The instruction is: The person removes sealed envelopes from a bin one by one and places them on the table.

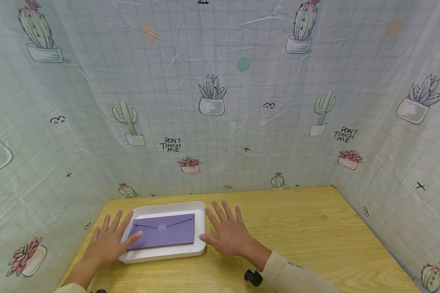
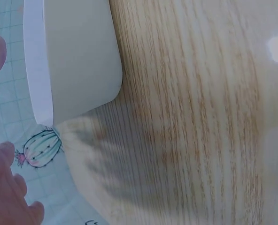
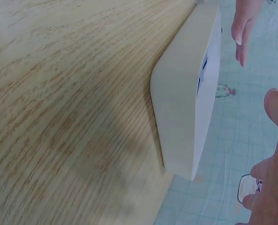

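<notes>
A purple envelope (image 1: pixel 165 236) lies flap side up in a shallow white tray (image 1: pixel 161 255) on the wooden table. My left hand (image 1: pixel 108 240) is over the tray's left side, fingers spread, its thumb overlapping the envelope's left end in the head view. At the tray's right side is my right hand (image 1: pixel 227 232), also spread, with its thumb by the rim. Neither hand holds anything. Both wrist views show the tray's outer wall (image 2: pixel 82 56) with the fingers apart from it; in the right wrist view, a sliver of the envelope (image 3: pixel 203 70) shows past the rim.
The wooden table (image 1: pixel 300 236) extends to the right of the tray. A cactus-print curtain (image 1: pixel 227 134) stands behind it and along both sides. A small black object (image 1: pixel 253 278) is below my right wrist.
</notes>
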Demonstrator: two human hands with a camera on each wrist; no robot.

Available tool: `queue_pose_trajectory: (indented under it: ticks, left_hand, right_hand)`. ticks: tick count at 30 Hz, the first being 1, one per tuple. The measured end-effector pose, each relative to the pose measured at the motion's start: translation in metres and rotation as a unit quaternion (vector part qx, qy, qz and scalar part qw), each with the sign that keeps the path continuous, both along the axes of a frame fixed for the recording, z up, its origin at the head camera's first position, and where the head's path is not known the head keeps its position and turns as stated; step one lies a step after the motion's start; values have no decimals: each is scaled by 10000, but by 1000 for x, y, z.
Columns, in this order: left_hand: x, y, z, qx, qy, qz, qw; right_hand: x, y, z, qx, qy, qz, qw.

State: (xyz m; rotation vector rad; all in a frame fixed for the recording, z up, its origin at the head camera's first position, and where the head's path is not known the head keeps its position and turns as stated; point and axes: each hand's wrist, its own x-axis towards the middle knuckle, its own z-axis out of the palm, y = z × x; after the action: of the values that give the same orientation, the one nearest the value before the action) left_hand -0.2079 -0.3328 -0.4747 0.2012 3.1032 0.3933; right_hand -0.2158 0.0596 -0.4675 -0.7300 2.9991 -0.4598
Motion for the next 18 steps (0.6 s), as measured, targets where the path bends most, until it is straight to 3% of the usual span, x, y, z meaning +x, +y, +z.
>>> queue_pose_trajectory:
  ticks: [12, 18]
  left_hand:
    - [-4, -11, -14, 216, 59, -222, 9995]
    - [-5, -15, -17, 743, -99, -326, 9967]
  right_hand:
    - [1, -3, -2, 29, -79, 136, 9999]
    - [1, -4, -6, 45, -87, 146, 9998]
